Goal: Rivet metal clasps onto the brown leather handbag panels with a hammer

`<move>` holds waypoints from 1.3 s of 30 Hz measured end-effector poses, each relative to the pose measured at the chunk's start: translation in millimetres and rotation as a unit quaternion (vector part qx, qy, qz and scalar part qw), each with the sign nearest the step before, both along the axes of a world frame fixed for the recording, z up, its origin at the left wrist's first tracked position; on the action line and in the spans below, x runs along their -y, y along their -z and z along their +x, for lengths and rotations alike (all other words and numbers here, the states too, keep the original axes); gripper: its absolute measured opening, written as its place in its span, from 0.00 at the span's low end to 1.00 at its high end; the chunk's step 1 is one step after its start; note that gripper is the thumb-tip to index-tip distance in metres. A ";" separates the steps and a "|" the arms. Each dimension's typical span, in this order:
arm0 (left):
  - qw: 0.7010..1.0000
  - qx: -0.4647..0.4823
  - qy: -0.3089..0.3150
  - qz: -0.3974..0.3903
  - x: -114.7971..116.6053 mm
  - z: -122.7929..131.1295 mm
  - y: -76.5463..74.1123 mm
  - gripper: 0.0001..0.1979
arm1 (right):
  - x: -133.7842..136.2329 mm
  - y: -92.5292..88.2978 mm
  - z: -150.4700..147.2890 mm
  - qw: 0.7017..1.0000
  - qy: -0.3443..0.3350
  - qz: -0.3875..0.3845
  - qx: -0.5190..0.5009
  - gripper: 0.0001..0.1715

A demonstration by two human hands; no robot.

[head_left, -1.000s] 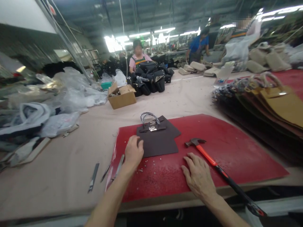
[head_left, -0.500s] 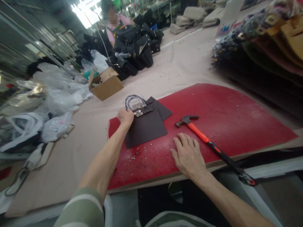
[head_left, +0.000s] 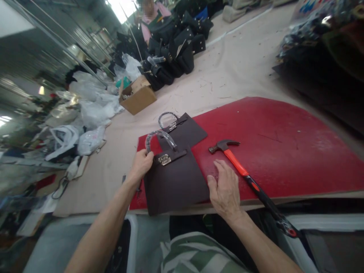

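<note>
My left hand [head_left: 143,163] pinches the upper left corner of a dark brown bag panel [head_left: 176,182], beside its metal clasp [head_left: 164,159] and plastic-wrapped handle [head_left: 159,135]. The panel's lower edge reaches the front edge of the red board [head_left: 270,151]. Behind it lies a second dark brown bag panel [head_left: 190,131] with its own clasp and wrapped handle. My right hand [head_left: 225,185] is open, fingers slightly curled, close to the panel's right edge. To its right rests a claw hammer [head_left: 237,161] with an orange and black handle, its end overhanging the board.
A cardboard box [head_left: 138,99] stands on the pale table cover [head_left: 227,64]. Past it are several black bags [head_left: 182,49] and a person in pink [head_left: 155,17]. Plastic-wrapped material [head_left: 91,113] is heaped at left. A stack of dark panels [head_left: 327,72] lies at right.
My left hand has drawn the upper bag panel toward me, uncovering more of the second panel, its clasp and handle. My right hand stays near the hammer. The view has shifted somewhat.
</note>
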State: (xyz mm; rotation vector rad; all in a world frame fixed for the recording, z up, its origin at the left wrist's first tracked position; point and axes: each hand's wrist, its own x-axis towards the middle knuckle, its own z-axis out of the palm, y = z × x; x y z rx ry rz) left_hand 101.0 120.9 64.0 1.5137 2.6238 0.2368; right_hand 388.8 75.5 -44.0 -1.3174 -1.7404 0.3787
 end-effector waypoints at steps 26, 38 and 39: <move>0.986 0.034 -0.002 0.163 74.1 79.1 88.0 0.08 | -0.3 -9.9 7.4 0.975 -0.138 -0.033 0.169 0.25; 0.982 0.054 -0.012 0.179 87.6 73.2 87.0 0.09 | 17.5 -28.8 -38.6 0.954 -0.168 -0.062 0.241 0.30; 0.982 0.056 -0.007 0.178 89.4 71.8 86.9 0.09 | 19.2 -28.7 -42.9 0.952 -0.163 -0.066 0.248 0.29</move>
